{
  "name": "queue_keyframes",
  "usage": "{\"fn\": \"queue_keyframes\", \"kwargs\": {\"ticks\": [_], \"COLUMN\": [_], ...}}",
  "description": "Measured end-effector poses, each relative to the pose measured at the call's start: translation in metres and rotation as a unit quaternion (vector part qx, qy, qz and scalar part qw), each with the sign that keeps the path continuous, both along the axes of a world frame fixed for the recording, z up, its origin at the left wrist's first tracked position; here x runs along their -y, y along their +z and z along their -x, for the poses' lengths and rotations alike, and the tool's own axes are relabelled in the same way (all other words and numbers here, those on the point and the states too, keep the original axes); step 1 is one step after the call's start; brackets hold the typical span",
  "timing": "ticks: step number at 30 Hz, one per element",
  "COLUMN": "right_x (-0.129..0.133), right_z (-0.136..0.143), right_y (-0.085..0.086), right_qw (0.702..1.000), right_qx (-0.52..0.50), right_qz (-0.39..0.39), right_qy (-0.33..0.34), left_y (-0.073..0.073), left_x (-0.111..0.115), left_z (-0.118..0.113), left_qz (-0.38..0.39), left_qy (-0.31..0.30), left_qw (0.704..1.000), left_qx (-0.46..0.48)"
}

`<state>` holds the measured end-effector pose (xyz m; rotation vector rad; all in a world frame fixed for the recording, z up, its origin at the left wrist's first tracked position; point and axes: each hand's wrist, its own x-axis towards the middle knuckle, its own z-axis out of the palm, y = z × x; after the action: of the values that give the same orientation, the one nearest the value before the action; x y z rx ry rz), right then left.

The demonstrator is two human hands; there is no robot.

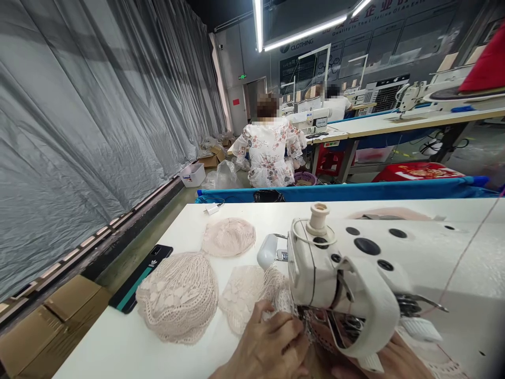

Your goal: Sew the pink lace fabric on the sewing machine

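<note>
Both hands near edge: left hand (272,345) fingers pressed flat on lace piece (252,287) beside sewing machine (347,273); right hand (398,360) half hidden under machine head, grip unclear.

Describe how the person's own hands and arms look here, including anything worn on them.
Both hands are bare: no gloves, rings or watch show. The left hand is seen to the wrist, with no sleeve in view. The right hand is mostly hidden behind the white sewing machine.
</note>
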<state>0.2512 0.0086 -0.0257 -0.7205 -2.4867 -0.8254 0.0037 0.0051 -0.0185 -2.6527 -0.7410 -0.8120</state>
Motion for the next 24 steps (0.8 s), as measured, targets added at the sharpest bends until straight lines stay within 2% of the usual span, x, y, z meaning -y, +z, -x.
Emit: {"fn": "queue_keyframes", "kwargs": {"ticks": [6, 18, 24], "right_x": [-0.0031, -0.0028, -0.003], "right_z": [-0.0005, -0.0001, -0.0024], "right_y": [-0.0106, -0.007, -0.0051], "right_qw": [1.0, 1.0, 1.0], "right_qx": [0.004, 0.004, 0.008], "right_qz": [-0.008, -0.013, 0.016], "right_qy": [-0.004, -0.008, 0.001], "left_y": [-0.0007, 0.0018, 0.0022], "left_x": [0.0001, 0.0014, 0.0021], "left_z": [-0.0001, 0.0016, 0.0008], "left_qz": [-0.012, 0.0, 0.001], "left_qy": [0.002, 0.004, -0.003], "left_qw": [1.0, 1.0, 1.0], "left_qx": [0.005, -0.004, 0.017]}}
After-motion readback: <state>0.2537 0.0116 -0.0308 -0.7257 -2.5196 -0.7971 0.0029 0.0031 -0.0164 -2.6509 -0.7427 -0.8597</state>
